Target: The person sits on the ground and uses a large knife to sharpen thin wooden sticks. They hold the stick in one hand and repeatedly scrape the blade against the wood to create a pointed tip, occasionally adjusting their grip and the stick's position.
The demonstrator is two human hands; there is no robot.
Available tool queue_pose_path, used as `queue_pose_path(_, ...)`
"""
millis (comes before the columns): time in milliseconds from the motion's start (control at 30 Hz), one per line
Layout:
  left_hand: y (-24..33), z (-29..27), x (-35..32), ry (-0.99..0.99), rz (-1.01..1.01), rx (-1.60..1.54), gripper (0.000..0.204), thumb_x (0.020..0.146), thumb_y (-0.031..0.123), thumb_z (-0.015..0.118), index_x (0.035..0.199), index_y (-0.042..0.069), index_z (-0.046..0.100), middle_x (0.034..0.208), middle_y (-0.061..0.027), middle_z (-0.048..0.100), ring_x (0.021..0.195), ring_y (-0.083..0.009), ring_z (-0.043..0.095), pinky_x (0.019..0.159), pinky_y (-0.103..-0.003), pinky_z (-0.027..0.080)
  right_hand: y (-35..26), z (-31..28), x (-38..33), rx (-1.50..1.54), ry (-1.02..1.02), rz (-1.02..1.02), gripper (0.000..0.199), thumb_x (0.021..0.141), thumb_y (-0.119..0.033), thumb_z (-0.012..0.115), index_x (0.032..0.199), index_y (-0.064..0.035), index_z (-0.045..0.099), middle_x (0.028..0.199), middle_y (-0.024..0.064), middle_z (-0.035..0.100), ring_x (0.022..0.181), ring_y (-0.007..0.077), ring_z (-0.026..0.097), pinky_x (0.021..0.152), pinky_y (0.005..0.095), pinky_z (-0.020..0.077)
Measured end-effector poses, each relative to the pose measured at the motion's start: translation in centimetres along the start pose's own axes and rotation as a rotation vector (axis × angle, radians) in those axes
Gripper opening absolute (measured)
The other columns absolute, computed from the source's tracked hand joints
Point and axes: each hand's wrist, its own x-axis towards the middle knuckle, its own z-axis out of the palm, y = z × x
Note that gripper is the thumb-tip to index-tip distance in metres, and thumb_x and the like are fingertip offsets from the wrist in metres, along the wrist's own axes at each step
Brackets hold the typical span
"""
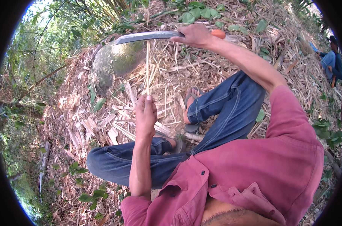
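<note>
My right hand (pixel 195 35) is wrapped round the handle of a machete (pixel 146 36), whose orange butt end shows behind the wrist. The long, dark blade points left, roughly level across the picture. Below it, my left hand (pixel 145 111) pinches the near end of a thin, pale strip of split wood or bamboo (pixel 148 67). That strip runs straight away from my fingers, and its far part meets or passes the blade; I cannot tell whether the edge touches it. Pale shavings (pixel 156 71) lie on the ground around it.
A mossy boulder (pixel 120 60) stands at the far left of the blade. My bent legs in jeans and sandalled feet (pixel 191 103) are close to the strip. Dry leaves and chips cover the ground (pixel 76 124). Another person (pixel 331 62) sits at the far right.
</note>
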Motion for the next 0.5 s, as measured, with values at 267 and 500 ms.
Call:
queue_pose_path(267,0.0,-0.3,0.3,-0.116,-0.156,-0.326,0.017,0.098,0.02,0.04,0.089,0.008,0.047,0.056,0.0071,0.032,0.039,-0.0018,0.025,0.032,-0.018,0.019,-2.6,0.3,-1.2,0.044,-0.047,-0.075,0.071,0.081,-0.078,0.03,0.072,-0.0121,0.056,0.051,0.0022,0.053,0.044,0.0136,0.055,0.041,0.0318,0.046)
queue_pose_path(500,1.0,-0.8,0.6,-0.171,-0.222,-0.413,0.02,0.099,0.025,0.038,0.091,0.009,0.047,0.058,0.0061,0.03,0.041,-0.003,0.026,0.035,-0.019,0.021,-5.2,-0.4,-3.2,0.092,-0.021,-0.287,0.066,0.082,-0.073,0.039,0.073,-0.0096,0.055,0.054,0.0051,0.054,0.045,0.0216,0.057,0.041,0.0364,0.0445)
